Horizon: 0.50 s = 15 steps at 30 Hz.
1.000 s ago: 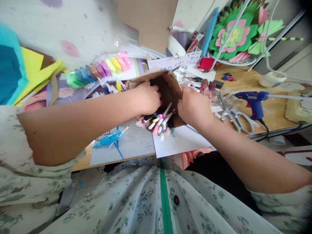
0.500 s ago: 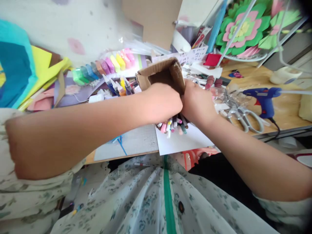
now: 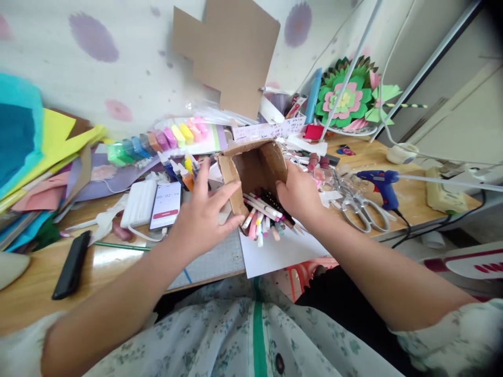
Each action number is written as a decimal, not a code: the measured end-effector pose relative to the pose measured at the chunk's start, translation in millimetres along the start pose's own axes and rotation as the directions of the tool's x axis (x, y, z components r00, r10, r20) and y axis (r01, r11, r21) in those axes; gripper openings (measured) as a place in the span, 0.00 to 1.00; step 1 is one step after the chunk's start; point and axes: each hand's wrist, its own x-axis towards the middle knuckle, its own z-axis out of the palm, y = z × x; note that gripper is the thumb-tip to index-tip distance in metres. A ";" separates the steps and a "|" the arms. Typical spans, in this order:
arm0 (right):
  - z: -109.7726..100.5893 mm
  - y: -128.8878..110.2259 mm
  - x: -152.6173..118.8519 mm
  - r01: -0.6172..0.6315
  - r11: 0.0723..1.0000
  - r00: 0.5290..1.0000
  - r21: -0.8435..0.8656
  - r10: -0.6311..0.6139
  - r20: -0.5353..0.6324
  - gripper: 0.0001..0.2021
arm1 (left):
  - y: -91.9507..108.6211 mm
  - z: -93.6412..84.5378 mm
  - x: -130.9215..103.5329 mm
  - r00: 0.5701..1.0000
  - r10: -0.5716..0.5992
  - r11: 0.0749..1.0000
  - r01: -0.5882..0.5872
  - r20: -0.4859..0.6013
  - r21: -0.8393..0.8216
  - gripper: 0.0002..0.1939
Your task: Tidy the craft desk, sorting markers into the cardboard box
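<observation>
A small open cardboard box (image 3: 231,184) lies tipped on its side, its mouth facing me. Several markers and pens (image 3: 262,210) rest inside, their ends sticking out over the lower edge. My right hand (image 3: 302,192) grips the box's right wall, thumb at the inside edge. At the left wall, my left hand (image 3: 201,220) has its fingers spread, with the fingertips at or against the cardboard; it holds nothing. Beneath the markers lies a white sheet of paper (image 3: 275,257), partly over a grey mat (image 3: 223,259).
To the right are large scissors (image 3: 363,212) and a blue glue gun (image 3: 380,183). Leftward lie a phone (image 3: 165,205), a white power bank (image 3: 138,203) and a black case-like object (image 3: 71,266). Colourful clay packs (image 3: 157,140) line the back, below a cardboard cutout (image 3: 231,52).
My left hand has come away from the front of the box to its left side, fingers now spread. The right hand stays on the box. More of the markers inside shows.
</observation>
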 end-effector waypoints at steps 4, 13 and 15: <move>4.9 -2.2 -6.3 0.006 0.998 0.999 0.069 -0.003 -0.045 0.21 | 11.2 9.3 10.2 0.964 -0.140 0.990 0.140 0.225 0.016 0.18; -27.6 8.4 -10.9 0.186 0.860 0.982 0.475 -0.181 -0.057 0.24 | -5.3 1.6 41.5 0.965 -0.182 0.970 0.145 0.189 0.193 0.11; -49.3 2.4 -35.7 0.304 0.755 0.949 0.581 -0.293 -0.116 0.18 | -7.9 -0.2 44.2 0.969 -0.199 0.967 0.169 0.148 0.192 0.11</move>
